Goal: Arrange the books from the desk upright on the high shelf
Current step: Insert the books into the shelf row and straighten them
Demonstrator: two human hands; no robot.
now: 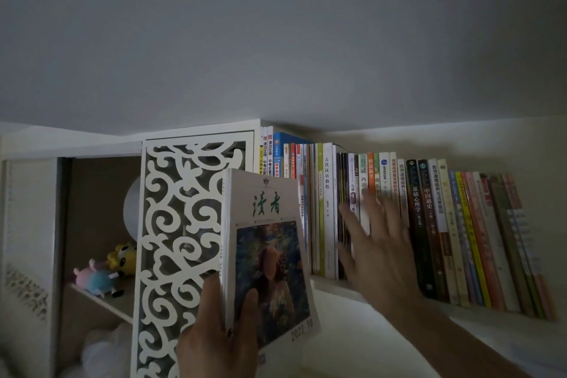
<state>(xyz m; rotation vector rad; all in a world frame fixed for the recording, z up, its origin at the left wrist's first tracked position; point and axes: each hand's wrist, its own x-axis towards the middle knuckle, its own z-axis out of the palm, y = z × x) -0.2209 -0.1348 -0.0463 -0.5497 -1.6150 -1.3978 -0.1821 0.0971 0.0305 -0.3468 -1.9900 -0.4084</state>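
My left hand (219, 331) grips a stack of thin white magazines (264, 242) by its lower edge, thumb on the front cover, which bears green characters and a colourful picture. The stack is held upright in front of the left end of the high shelf (334, 285). A long row of books (429, 224) stands upright on that shelf, leaning slightly at the right. My right hand (380, 242) has its fingers spread flat against the spines in the middle of the row.
A white fretwork cabinet door (181, 224) stands to the left, just behind the magazines. Behind it an open compartment holds small plush toys (104, 270) on a shelf. The ceiling is close above the books.
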